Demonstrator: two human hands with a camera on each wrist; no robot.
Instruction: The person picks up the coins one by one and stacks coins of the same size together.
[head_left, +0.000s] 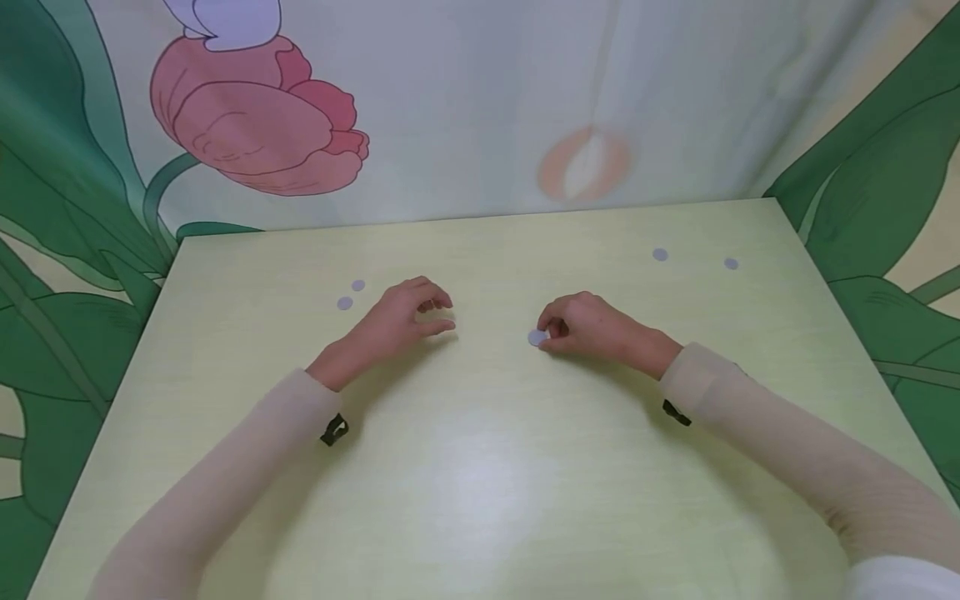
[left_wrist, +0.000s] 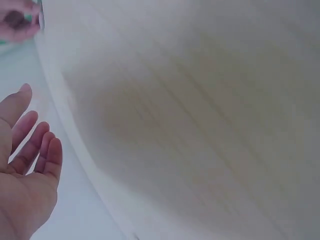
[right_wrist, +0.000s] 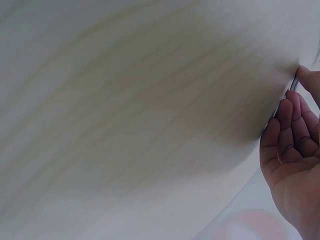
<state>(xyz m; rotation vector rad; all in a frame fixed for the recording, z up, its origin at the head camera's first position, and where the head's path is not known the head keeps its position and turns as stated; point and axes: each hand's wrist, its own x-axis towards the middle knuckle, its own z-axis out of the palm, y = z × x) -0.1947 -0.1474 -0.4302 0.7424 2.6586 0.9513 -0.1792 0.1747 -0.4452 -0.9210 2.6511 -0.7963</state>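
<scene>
My right hand (head_left: 596, 327) pinches a small flat pale-lilac disc (head_left: 537, 337) between thumb and fingertips, low over the middle of the table. In the right wrist view only the thin dark edge of that disc (right_wrist: 294, 84) shows beside the thumb. My left hand (head_left: 401, 321) is held across from it, thumb apart from the loosely bent fingers, with nothing seen between them. The left wrist view shows the same left hand (left_wrist: 35, 170) with its palm bare. Behind its wrist, two similar discs (head_left: 345, 303) lie close together on the table.
Two more pale discs (head_left: 660, 255) lie apart near the far right corner of the light wooden-looking table (head_left: 480, 467). A curtain (head_left: 465, 108) printed with flowers and leaves hangs along the back edge. A small black piece (head_left: 335, 429) sits under each sleeve's cuff.
</scene>
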